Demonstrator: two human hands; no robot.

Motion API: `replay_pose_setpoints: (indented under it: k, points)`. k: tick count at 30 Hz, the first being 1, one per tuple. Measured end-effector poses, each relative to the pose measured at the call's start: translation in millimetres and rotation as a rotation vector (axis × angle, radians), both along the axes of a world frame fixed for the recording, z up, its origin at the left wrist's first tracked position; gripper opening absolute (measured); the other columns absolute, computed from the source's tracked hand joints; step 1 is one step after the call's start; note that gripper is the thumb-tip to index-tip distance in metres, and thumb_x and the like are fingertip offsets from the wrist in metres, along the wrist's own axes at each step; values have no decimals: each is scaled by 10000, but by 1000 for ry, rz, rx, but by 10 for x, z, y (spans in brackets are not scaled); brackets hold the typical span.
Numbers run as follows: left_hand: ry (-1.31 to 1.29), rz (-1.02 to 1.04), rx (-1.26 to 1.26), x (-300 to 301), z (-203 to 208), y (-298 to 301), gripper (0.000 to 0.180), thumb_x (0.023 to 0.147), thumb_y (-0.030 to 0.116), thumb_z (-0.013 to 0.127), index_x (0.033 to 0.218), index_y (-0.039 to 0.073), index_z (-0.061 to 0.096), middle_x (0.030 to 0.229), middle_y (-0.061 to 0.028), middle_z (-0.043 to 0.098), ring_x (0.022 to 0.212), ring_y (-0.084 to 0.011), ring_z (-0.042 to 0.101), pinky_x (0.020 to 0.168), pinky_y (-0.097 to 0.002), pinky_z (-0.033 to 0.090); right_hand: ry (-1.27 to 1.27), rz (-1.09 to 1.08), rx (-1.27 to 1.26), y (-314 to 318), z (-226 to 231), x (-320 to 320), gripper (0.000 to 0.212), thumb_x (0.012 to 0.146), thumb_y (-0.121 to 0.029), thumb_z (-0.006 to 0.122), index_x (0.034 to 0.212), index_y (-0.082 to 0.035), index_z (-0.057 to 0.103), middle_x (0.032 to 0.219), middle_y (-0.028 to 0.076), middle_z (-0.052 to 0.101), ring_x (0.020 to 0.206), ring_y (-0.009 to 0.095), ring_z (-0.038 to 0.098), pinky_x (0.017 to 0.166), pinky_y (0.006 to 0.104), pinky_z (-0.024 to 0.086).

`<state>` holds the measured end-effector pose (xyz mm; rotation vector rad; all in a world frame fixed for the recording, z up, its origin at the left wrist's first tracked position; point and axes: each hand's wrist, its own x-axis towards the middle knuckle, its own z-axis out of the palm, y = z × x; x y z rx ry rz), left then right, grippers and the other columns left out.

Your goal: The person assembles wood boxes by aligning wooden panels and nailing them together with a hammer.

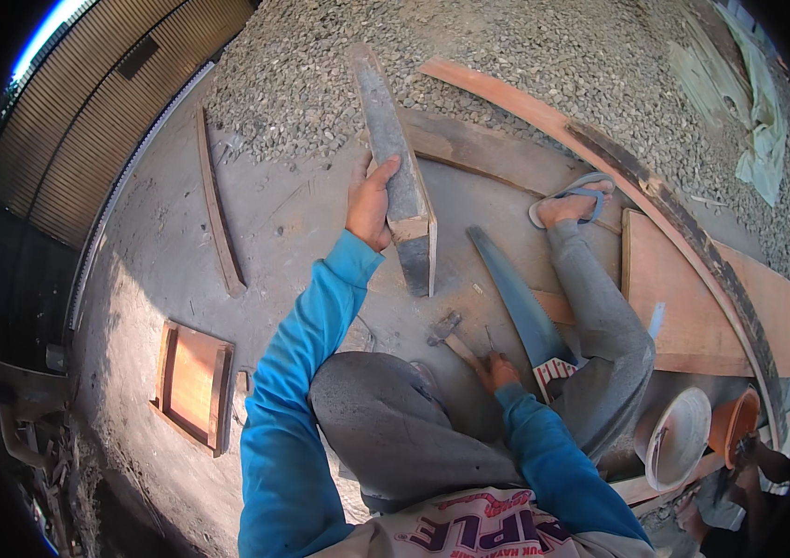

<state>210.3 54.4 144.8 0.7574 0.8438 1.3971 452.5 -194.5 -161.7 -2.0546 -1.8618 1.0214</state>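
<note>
L hand point(372, 200): clamped on the side of a grey-stained timber board point(386, 130), thumb on its broad face. Board is held at an incline over the concrete floor point(293, 223), approx. mid-width; far end points to the floor's gravel edge, near end faces the operator. Contact btwn near end & floor: can't tell.

R hand point(501, 374): closed around the handle end of a claw hammer point(455, 339), low over the floor nr the operator's knees. Hammer head points away to the L. A thin pin-like item point(490, 337) sits just beside this hand; too small to ID.

Handsaw point(516, 298) lies R of the hammer, btwn it & the operator's R leg; red-and-white handle is at the near end. R foot point(564, 206), in a flip-flop, is nr a wide plank point(479, 149) along the gravel edge.

Floor, L side: narrow timber strip point(215, 209) toward the far edge; shallow wooden tray frame point(195, 383) toward the near L corner. R side: plywood panel point(693, 312), w/ a white bucket point(679, 442) & an orange bucket point(733, 423) nr the near R corner.
</note>
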Motion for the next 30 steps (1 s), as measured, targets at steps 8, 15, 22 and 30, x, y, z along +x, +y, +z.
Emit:
replay_pose_setpoints:
  k: [8, 15, 22, 30]
  points:
    - [91, 15, 67, 98, 12, 76, 764, 852, 159, 619, 1489, 47, 211, 1327, -156, 486, 1122, -260, 550, 942, -371, 463, 54, -12, -4, 50, -10, 4, 390, 859, -345, 644, 1111, -55, 572, 1141, 209, 579, 1054, 394, 581, 917, 462, 470]
    - [1049, 66, 745, -117, 241, 68, 483, 893, 237, 457, 1335, 56, 532, 1454, -137, 418, 1439, -298, 200, 1163, -409, 172, 56, 1, -166, 113, 302, -2, 379, 895, -323, 598, 1154, -49, 568, 1217, 220, 541, 1079, 401, 569, 925, 481, 466]
    - [1257, -93, 917, -433, 345, 192, 501, 972, 365, 279, 1009, 29, 649, 1172, -134, 606, 1250, -315, 422, 1105, -435, 245, -71, -136, -145, 156, 42, 27, 308, 866, -231, 623, 1130, -82, 574, 1183, 198, 584, 1078, 366, 602, 899, 449, 501]
    - [1354, 97, 918, 167, 364, -17, 494, 984, 385, 259, 881, 83, 636, 1013, -64, 620, 1079, -280, 486, 1074, -464, 207, -128, -158, -36, 412, -60, 92, 238, 878, -253, 598, 1047, -86, 593, 1077, 153, 619, 989, 362, 615, 839, 464, 500]
